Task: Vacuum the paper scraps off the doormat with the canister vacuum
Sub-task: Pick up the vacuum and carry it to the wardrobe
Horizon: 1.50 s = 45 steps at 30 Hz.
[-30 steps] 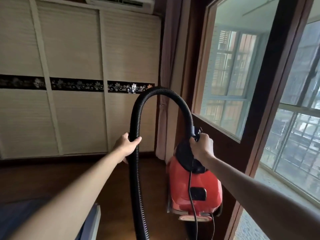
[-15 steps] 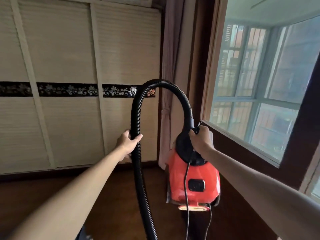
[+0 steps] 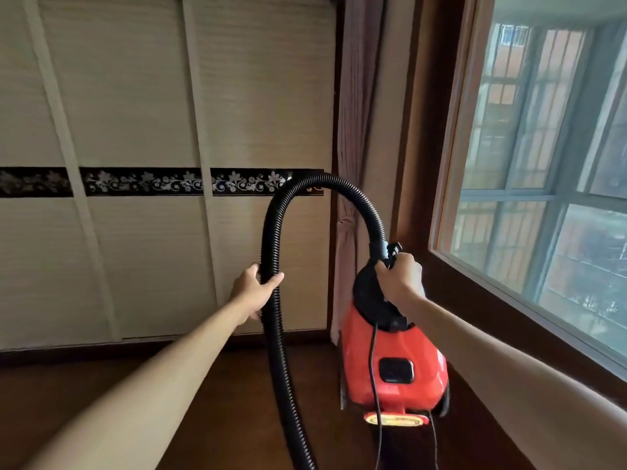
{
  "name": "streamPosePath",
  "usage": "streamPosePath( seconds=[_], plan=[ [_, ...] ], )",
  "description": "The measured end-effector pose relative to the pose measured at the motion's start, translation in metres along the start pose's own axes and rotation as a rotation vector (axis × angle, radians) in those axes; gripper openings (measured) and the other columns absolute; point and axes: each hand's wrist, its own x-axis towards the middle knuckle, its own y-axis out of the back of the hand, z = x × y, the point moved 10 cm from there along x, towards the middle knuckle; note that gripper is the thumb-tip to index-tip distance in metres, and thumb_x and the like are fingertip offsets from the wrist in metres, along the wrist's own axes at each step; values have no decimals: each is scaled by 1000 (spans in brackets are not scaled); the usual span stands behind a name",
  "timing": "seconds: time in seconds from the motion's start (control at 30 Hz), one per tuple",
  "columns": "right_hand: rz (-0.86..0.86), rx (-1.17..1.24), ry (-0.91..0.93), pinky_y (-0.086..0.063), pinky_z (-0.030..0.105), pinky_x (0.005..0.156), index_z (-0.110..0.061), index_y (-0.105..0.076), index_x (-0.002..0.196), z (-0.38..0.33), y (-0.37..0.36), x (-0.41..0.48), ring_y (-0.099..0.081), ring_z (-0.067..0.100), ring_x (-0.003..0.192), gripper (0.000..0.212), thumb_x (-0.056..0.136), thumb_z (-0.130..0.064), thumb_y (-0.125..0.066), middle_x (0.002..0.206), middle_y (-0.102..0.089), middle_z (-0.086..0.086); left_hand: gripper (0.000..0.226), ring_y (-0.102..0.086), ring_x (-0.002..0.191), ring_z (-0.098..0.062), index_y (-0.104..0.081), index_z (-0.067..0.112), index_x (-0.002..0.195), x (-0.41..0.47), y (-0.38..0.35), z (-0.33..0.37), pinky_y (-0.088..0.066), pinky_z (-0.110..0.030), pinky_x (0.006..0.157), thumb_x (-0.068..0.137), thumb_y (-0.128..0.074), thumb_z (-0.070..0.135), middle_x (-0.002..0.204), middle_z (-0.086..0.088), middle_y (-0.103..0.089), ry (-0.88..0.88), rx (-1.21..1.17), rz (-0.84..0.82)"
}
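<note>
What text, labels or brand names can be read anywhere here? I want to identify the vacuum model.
No text is legible.
Yellow oval badge at the low end of the red canister vacuum: printed marks, too blurred to read.
Black panel on the canister: no readable marking.
Dark band across the wardrobe doors: floral pattern only, no words.

We lose the black hose (image 3: 276, 334) past the bottom edge, its nozzle end unseen. The red vacuum (image 3: 393, 368) hides its underside from us, and its cord (image 3: 373, 385) leaves at the bottom. Both forearms are cropped at the lower corners.
</note>
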Motion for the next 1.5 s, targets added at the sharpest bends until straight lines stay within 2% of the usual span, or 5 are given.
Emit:
streamPosePath(
  seconds=[0.3, 0.5, 0.7, 1.23, 1.5],
  plan=[
    [-57, 22, 39, -59, 48, 73, -7, -57, 90, -6, -84, 118, -68, 39, 79, 27, 84, -32, -54, 93, -65, 16, 34, -70, 85, -29, -45, 30, 110, 122, -28, 6, -61, -55, 60, 90, -66, 47, 97, 0, -64, 40, -27, 47],
    [-68, 30, 63, -58, 45, 71, -11, -54, 80, -18, -150, 164, -66, 38, 75, 15, 86, -25, -53, 84, -64, 12, 55, -69, 88, -29, -45, 22, 136, 187, -22, -14, -61, -53, 58, 91, -65, 46, 107, -3, -61, 95, -58, 92],
    [-86, 43, 37, -58, 51, 71, -7, -57, 84, -23, -237, 213, -66, 39, 78, 20, 85, -27, -57, 82, -61, 11, 51, -70, 80, -28, -50, 21, 128, 277, -8, -54, -59, -50, 47, 88, -67, 48, 109, -8, -65, 115, -62, 94],
    [-66, 36, -1, -58, 49, 68, -4, -57, 93, -75, -479, 352, -64, 37, 81, 23, 88, -27, -56, 92, -64, 18, 45, -69, 77, -26, -50, 23, 125, 544, 69, -143, -61, -46, 53, 90, -66, 46, 103, -6, -67, 130, -2, 23],
    [-169, 22, 5, -58, 42, 59, -2, -55, 101, -91, -592, 420, -65, 35, 73, 21, 94, -22, -57, 92, -62, 18, 26, -69, 77, -31, -49, 23, 106, 634, 95, -175, -61, -53, 59, 92, -65, 40, 92, 1, -64, 168, 31, 68]
  ],
)
